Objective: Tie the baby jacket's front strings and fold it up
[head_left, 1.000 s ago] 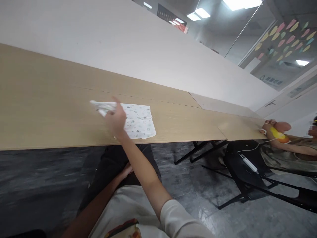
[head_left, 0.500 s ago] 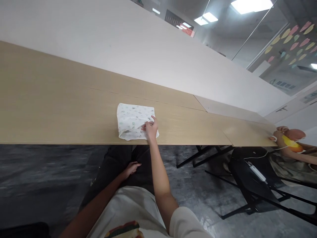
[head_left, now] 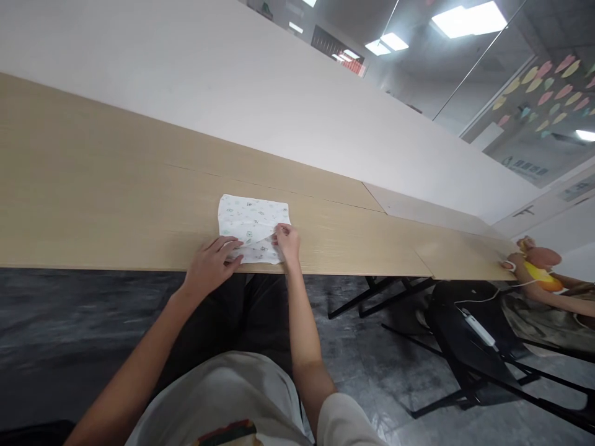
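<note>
A white cloth [head_left: 253, 217] with small green and dark prints lies folded near the front edge of the table. Its upper layer ends in a slanting edge, and a lower layer shows beneath it along the front. My right hand [head_left: 287, 243] pinches the cloth at its right side, thumb and fingertips together. At the lower left corner rests my left hand [head_left: 211, 265], palm down, its thumb apart from the fingers and its fingertips on the cloth. That hand covers the corner.
The long wooden table [head_left: 116, 204] runs along a white partition [head_left: 186, 80]. On the right, a black folding chair [head_left: 469, 334] holds a white power strip [head_left: 480, 328] with a cable. A person [head_left: 543, 279] sits at the far right end.
My left hand has risen from my lap onto the cloth's lower left corner. My right hand stays at the right side, its fingers now closed on the cloth.
</note>
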Tool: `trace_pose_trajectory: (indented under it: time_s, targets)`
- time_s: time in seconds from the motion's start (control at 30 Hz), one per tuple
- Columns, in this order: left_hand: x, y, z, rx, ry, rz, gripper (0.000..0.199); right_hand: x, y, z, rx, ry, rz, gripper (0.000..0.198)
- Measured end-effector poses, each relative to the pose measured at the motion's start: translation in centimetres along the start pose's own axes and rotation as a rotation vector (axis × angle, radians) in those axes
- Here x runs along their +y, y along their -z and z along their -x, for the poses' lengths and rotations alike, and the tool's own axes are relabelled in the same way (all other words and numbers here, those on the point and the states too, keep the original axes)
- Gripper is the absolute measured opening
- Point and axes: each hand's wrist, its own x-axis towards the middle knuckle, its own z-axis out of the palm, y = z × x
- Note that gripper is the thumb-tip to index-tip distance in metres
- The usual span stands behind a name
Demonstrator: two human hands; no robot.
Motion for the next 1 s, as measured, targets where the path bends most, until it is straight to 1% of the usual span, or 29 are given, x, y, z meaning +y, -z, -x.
trace_pose_trajectory:
  time_s: [0.1, 0.2, 0.3, 0.37, 0.47, 0.53, 0.6, 0.7, 0.73, 0.87, 0.93, 1.0]
  targets:
    - [-2.4, 0.3, -1.0, -0.093, -0.047, -0.054, 0.031, -0.4, 0.2, -0.7, -0.001, -0.077, 0.043, 0.025]
    - [-3.3, 0.4, -0.8, -0.123, -0.035, -0.095, 0.031, -1.0, 0.3, -0.8, -0.005, -0.091, 0.094, 0.020]
    - [-3.0, 0.9, -0.5, -0.091, -0.011, -0.142, 0.031, -1.4, 0.4, -0.3, 0.028, -0.068, 0.074, 0.016]
    - [-2.6, 1.2, -0.4, -0.047, 0.014, -0.175, 0.031, -1.5, 0.3, 0.3, 0.017, -0.032, 0.033, 0.021]
    - [-2.3, 1.4, 0.0, 0.021, 0.057, -0.205, 0.032, -1.4, 0.3, 1.2, -0.038, -0.003, -0.003, 0.032]
    - [-2.4, 1.3, 0.5, 0.059, 0.089, -0.222, 0.034, -1.3, 0.2, 1.5, -0.063, 0.001, 0.049, 0.036]
    - [-2.6, 1.2, 1.0, 0.066, 0.117, -0.238, 0.034, -1.2, 0.2, 1.6, -0.072, 0.017, 0.159, 0.033]
    - [-2.8, 1.3, 1.2, 0.026, 0.145, -0.244, 0.033, -1.1, 0.2, 1.6, -0.064, 0.072, 0.310, 0.018]
    - [-2.9, 1.4, 1.1, 0.012, 0.148, -0.242, 0.033, -1.1, 0.2, 1.7, -0.061, 0.091, 0.343, 0.017]
    - [-3.9, 1.9, -0.9, -0.050, 0.096, -0.180, 0.041, -1.3, 0.2, 1.8, -0.080, 0.131, 0.436, 0.023]
    - [-4.8, 1.7, -2.1, -0.108, 0.062, -0.129, 0.046, -1.5, 0.2, 1.9, -0.094, 0.135, 0.481, 0.026]
    - [-5.9, 1.2, -2.9, -0.184, 0.061, -0.090, 0.051, -1.5, 0.3, 2.0, -0.102, 0.129, 0.534, 0.026]
